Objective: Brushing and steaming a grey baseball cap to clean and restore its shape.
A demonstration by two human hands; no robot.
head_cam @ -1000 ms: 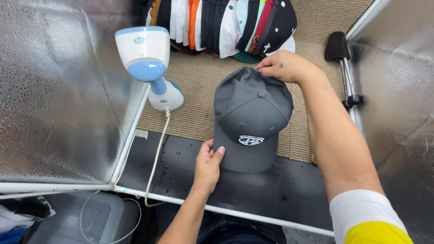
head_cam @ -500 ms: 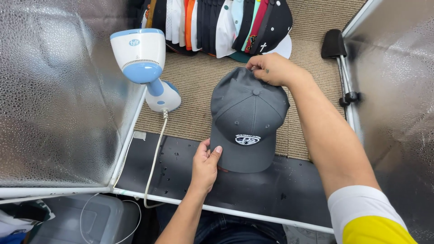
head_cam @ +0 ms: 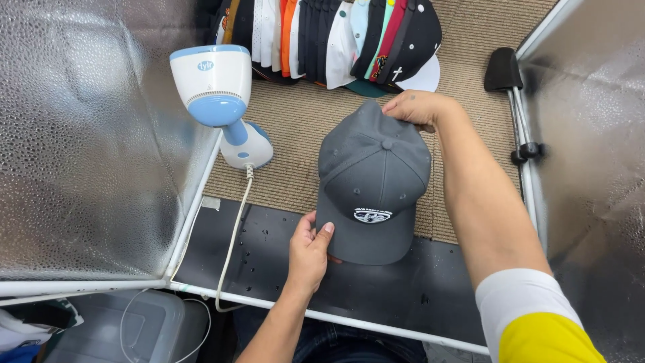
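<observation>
Both hands are staying closed on the grey cotton baseball cap (head_cam: 373, 185), left hand (head_cam: 310, 254) pinching its near brim, right hand (head_cam: 420, 109) gripping its far back edge, barely shifting it.

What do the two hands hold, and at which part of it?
Both hold the grey cap: the left hand grips the edge of its brim, the right hand pinches its back edge.

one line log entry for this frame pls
left hand: grips brim | right hand: pinches back | grey cap: flat on mat | steamer: upright, left of cap
</observation>
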